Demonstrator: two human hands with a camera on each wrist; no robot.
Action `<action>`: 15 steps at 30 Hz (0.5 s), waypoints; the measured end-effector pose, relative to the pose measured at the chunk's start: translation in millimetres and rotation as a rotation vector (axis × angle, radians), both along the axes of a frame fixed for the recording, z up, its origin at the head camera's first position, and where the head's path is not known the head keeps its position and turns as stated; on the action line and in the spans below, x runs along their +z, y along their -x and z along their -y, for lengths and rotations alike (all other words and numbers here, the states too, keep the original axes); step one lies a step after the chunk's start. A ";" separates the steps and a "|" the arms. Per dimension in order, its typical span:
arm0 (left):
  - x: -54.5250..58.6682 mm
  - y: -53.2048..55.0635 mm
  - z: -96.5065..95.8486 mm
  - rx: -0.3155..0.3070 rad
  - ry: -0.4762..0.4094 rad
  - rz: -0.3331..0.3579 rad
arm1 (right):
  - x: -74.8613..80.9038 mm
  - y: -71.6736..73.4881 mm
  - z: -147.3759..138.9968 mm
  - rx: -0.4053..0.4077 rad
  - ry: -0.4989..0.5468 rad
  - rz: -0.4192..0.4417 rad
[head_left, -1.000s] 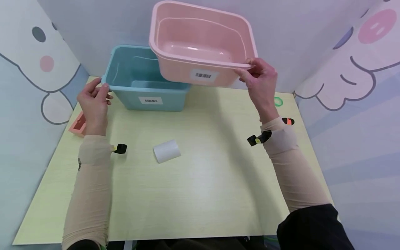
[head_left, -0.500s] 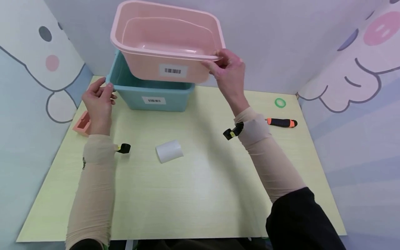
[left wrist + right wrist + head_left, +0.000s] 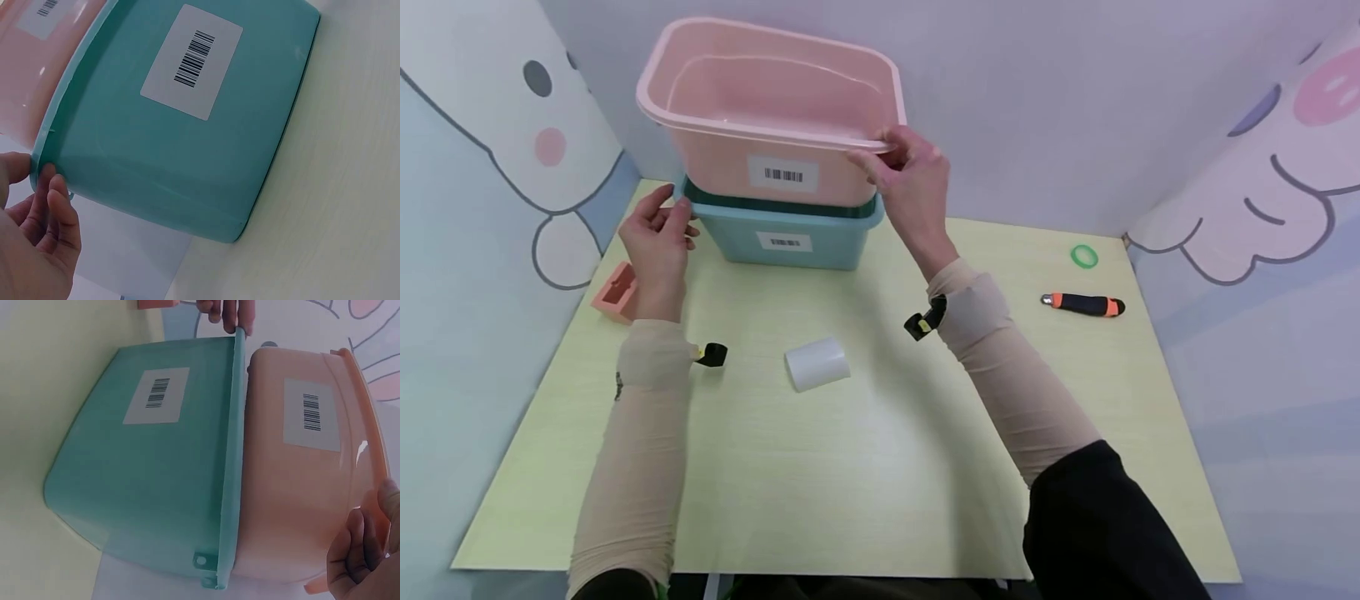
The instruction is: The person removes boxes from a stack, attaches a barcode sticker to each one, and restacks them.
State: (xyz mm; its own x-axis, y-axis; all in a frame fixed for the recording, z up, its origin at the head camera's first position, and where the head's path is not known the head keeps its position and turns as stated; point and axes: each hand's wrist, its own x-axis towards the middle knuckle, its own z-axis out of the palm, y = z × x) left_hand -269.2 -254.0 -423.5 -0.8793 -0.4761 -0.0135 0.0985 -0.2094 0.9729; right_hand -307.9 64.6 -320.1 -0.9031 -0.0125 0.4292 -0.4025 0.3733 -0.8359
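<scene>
A pink plastic bin (image 3: 715,158) with a barcode label hangs over the teal bin (image 3: 730,233), its base at the teal bin's opening. My right hand (image 3: 913,187) pinches the pink bin's front right rim corner, thumb in front. With thumb and fingers my left hand (image 3: 658,250) pinches the teal bin's rim at its left front corner, as the left wrist view of the teal bin (image 3: 206,150) also shows. The teal bin stands on the table against the back wall. In the right wrist view the pink bin (image 3: 281,487) sits partly at the teal rim; how deep is hidden.
A white cylinder (image 3: 817,364) lies mid-table. Beside my left wrist is a small pink-orange block-shaped holder (image 3: 617,293). On the right lie a black-and-orange utility knife (image 3: 1084,304) and a green ring of tape (image 3: 1084,256). Walls enclose the back and sides.
The pink bin has moved left and down with my right hand, from beside and above the teal bin to right over its opening. My left hand has kept its hold on the teal rim.
</scene>
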 end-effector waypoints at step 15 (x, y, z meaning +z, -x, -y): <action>1.7 1.9 -8.1 -0.003 0.021 -0.010 | -15.5 -1.3 0.5 -0.014 -0.028 0.023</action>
State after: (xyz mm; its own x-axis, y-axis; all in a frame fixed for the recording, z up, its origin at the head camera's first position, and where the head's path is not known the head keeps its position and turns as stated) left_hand -271.1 -245.9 -421.9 -0.8809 -0.4733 0.0053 0.1076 -0.1894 0.9760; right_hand -306.7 64.1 -335.5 -0.9127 -0.0115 0.4084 -0.3781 0.4025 -0.8337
